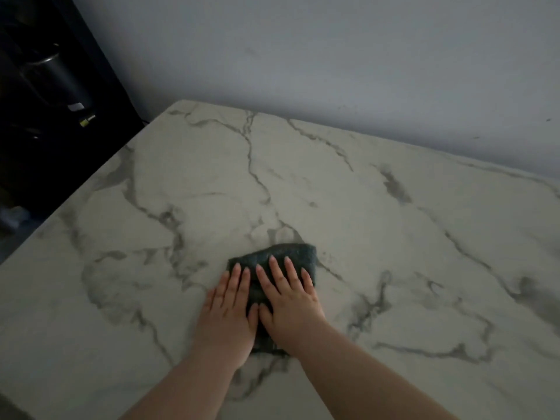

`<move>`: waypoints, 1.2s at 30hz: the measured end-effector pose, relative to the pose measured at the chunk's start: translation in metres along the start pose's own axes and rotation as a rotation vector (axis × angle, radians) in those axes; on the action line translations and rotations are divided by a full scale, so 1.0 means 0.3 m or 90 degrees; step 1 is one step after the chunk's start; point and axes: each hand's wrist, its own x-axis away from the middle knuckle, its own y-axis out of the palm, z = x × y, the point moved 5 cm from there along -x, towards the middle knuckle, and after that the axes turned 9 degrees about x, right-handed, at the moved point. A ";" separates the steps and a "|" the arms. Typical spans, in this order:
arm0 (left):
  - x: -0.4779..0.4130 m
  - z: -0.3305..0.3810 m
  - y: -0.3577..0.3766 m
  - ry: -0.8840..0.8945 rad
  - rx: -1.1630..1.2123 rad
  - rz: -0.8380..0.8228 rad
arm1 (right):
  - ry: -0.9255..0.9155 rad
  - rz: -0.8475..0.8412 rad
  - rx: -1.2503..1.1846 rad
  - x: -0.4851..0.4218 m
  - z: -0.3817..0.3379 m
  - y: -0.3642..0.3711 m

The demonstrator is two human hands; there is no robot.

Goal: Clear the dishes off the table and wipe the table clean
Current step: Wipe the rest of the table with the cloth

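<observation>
At the upper left of the frame a dark shelf (pixel 45 86) stands beyond the table's edge, dim and hard to read; the marble table (pixel 394 237) fills the rest, and no dishes show on it, so the clearing looks done and the wiping is the step in hand. Low in the centre the left hand (pixel 228 307) lies flat, fingers spread and extended, its outer fingers on bare marble and its inner ones on the dark cloth (pixel 285 256); just beside it to the right, thumbs nearly touching, the right hand (pixel 291 298) lies equally flat, wholly on the cloth; neither hand grasps anything, both merely press down. The cloth lies under the palms and juts out past the fingertips toward the upper right; its long axis seems to run from lower centre up and away. The right hand covers more of it, so it would likely lead the next stroke; a push away would sweep the unwiped far marble.
</observation>
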 end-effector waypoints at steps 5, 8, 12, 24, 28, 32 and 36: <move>-0.300 0.067 -0.005 -0.018 -0.062 -0.055 | 0.048 0.036 -0.012 -0.206 0.175 -0.064; -0.447 0.153 0.000 0.002 -0.072 -0.080 | 0.093 0.038 -0.014 -0.271 0.290 -0.101; -0.567 0.291 0.037 0.049 -0.068 -0.089 | 0.155 0.009 -0.028 -0.280 0.448 -0.108; -0.387 0.436 0.113 0.209 -0.032 -0.113 | 0.264 -0.014 0.000 0.005 0.515 -0.029; -0.266 0.392 0.115 0.228 -0.025 -0.142 | 0.284 -0.025 -0.012 0.105 0.420 0.012; -0.104 0.308 0.091 0.255 -0.035 -0.086 | 0.291 -0.032 -0.015 0.216 0.260 0.057; 0.061 0.174 0.087 0.246 -0.022 -0.114 | 0.274 -0.036 -0.014 0.299 0.083 0.112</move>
